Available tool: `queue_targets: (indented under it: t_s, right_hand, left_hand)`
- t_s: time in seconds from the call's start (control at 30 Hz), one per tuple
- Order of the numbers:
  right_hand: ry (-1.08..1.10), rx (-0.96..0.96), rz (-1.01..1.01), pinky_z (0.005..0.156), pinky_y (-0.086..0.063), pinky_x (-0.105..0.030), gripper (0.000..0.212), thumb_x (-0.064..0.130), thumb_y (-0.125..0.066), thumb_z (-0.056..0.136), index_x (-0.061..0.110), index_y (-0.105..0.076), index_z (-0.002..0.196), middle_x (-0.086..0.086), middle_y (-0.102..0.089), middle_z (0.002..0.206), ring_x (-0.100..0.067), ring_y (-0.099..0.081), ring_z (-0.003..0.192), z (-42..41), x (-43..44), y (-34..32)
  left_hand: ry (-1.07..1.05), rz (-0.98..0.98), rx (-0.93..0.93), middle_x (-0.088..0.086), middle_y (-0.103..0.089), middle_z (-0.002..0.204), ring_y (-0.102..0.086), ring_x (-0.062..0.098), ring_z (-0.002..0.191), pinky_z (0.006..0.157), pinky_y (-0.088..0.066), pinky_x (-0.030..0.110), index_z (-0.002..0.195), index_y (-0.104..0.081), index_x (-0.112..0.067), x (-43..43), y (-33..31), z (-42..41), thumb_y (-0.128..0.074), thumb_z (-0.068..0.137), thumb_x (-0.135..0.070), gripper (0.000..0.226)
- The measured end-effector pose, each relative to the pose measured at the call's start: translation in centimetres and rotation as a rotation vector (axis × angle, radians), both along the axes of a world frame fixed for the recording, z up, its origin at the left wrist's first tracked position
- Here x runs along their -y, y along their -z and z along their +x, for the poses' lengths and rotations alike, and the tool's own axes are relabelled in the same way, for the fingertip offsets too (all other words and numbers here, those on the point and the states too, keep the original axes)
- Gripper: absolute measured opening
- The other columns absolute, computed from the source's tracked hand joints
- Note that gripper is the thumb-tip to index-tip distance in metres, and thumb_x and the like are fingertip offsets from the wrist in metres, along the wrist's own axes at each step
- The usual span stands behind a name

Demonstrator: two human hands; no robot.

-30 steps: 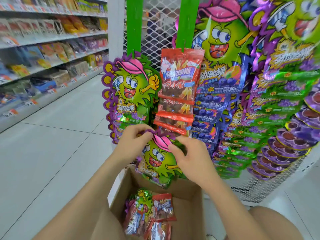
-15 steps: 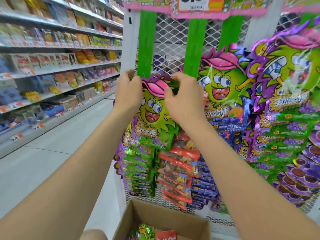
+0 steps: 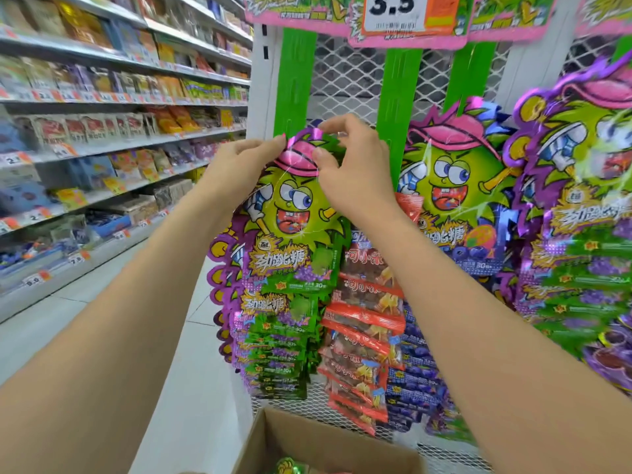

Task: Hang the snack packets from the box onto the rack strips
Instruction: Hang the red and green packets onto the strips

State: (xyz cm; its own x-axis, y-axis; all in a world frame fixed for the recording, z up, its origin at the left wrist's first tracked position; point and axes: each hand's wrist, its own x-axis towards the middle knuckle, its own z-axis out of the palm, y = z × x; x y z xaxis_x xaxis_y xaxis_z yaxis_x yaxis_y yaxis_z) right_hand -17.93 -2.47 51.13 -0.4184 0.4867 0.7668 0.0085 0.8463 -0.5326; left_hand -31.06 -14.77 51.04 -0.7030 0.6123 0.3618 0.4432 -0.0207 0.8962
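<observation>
Both hands pinch the top of a green cartoon snack packet (image 3: 290, 213) against the leftmost green strip (image 3: 294, 83) of the wire-mesh rack (image 3: 345, 80). The left hand (image 3: 239, 165) grips its upper left edge with fingers and thumb; the right hand (image 3: 355, 165) pinches the pink cap at its top. More packets hang below it, with red packets (image 3: 366, 319) on the next strip. A cardboard box (image 3: 307, 443) sits open at the rack's foot on the pale tiled floor (image 3: 102, 319). Stocked shop shelves (image 3: 102, 138) line the aisle to the left. A price sign (image 3: 393, 12) above reads 3.5.
</observation>
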Motion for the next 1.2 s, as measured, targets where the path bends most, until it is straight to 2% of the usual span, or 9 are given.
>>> queue_targets:
  t_s: [0.17,0.3,0.37,0.47,0.67,0.77,0.87,1.0,1.2]
  right_hand:
    - [-0.027,0.055,0.087,0.09,-0.042,-0.033,0.029,0.023,-0.073,0.094,0.023,-0.058,0.119,0.016,-0.06,0.112,-0.02,-0.06,0.116,-0.2,0.1,0.2]
    - [-0.017,0.061,0.092,0.085,-0.036,-0.03,0.027,0.022,-0.071,0.095,0.021,-0.058,0.119,0.013,-0.061,0.112,-0.021,-0.058,0.112,-0.5,0.2,0.2]
    - [-0.015,0.06,0.083,0.088,-0.042,-0.033,0.027,0.022,-0.071,0.095,0.021,-0.058,0.118,0.009,-0.065,0.115,-0.022,-0.059,0.113,-0.7,0.3,0.3]
    - [-0.033,0.092,0.078,0.096,-0.049,-0.042,0.026,0.019,-0.069,0.095,0.021,-0.055,0.118,0.007,-0.065,0.118,-0.024,-0.059,0.116,-0.7,0.4,0.6]
    - [-0.002,0.099,0.083,0.101,-0.046,-0.049,0.024,0.02,-0.066,0.097,0.018,-0.055,0.118,0.002,-0.066,0.115,-0.028,-0.061,0.114,-0.6,0.9,0.4]
    - [0.006,0.099,0.103,0.103,-0.044,-0.053,0.023,0.02,-0.065,0.098,0.014,-0.055,0.117,0.001,-0.066,0.114,-0.03,-0.061,0.113,-0.7,1.4,0.2]
    - [0.022,0.111,0.103,0.101,-0.043,-0.052,0.023,0.02,-0.065,0.098,0.014,-0.055,0.117,-0.001,-0.065,0.113,-0.028,-0.058,0.112,-0.7,1.6,-0.1]
    - [0.018,0.106,0.092,0.099,-0.041,-0.046,0.024,0.021,-0.066,0.097,0.014,-0.056,0.118,0.001,-0.063,0.109,-0.021,-0.051,0.104,-0.6,1.8,-0.5]
    - [0.03,0.111,0.086,0.101,-0.041,-0.046,0.021,0.024,-0.069,0.095,0.019,-0.059,0.113,0.012,-0.054,0.1,-0.022,-0.053,0.106,-0.4,2.3,-0.8]
  left_hand:
    - [-0.076,-0.094,-0.232,0.002,-0.073,0.092,-0.068,0.028,0.096,0.103,-0.051,0.059,0.085,-0.073,-0.033,0.2,-0.5,0.1,-0.056,0.083,-0.037,0.018]
    - [-0.245,-0.205,-0.408,0.001,-0.061,0.105,-0.054,0.04,0.119,0.106,-0.041,0.061,0.078,-0.067,-0.043,0.3,-0.7,0.8,-0.053,0.085,-0.053,0.018]
    - [-0.163,-0.124,-0.344,0.002,-0.072,0.103,-0.064,0.034,0.114,0.102,-0.05,0.055,0.085,-0.075,-0.04,0.5,-0.7,0.9,-0.054,0.088,-0.061,0.03]
    - [-0.034,-0.048,-0.279,-0.004,-0.081,0.091,-0.074,0.01,0.088,0.088,-0.057,0.035,0.095,-0.081,-0.025,0.7,0.0,0.7,-0.058,0.104,-0.044,0.032]
    - [0.023,-0.028,-0.168,0.003,-0.081,0.094,-0.074,0.008,0.079,0.07,-0.055,0.017,0.1,-0.079,-0.016,0.4,0.1,1.2,-0.054,0.109,-0.031,0.031]
    - [0.008,-0.02,-0.163,0.003,-0.078,0.09,-0.071,0.015,0.08,0.077,-0.054,0.023,0.096,-0.077,-0.016,0.3,-0.1,1.5,-0.053,0.108,-0.029,0.03]
    - [0.02,-0.011,-0.132,0.01,-0.081,0.093,-0.075,0.024,0.084,0.089,-0.059,0.042,0.093,-0.079,-0.018,0.5,-0.2,1.4,-0.054,0.106,-0.034,0.032]
    - [0.061,0.041,-0.143,-0.003,-0.081,0.091,-0.074,0.006,0.082,0.083,-0.054,0.03,0.103,-0.08,-0.017,0.4,0.3,1.4,-0.059,0.105,-0.046,0.037]
    - [0.159,0.05,-0.007,0.011,-0.081,0.105,-0.077,0.031,0.106,0.109,-0.051,0.054,0.106,-0.082,-0.015,0.4,0.1,0.3,-0.062,0.101,-0.039,0.032]
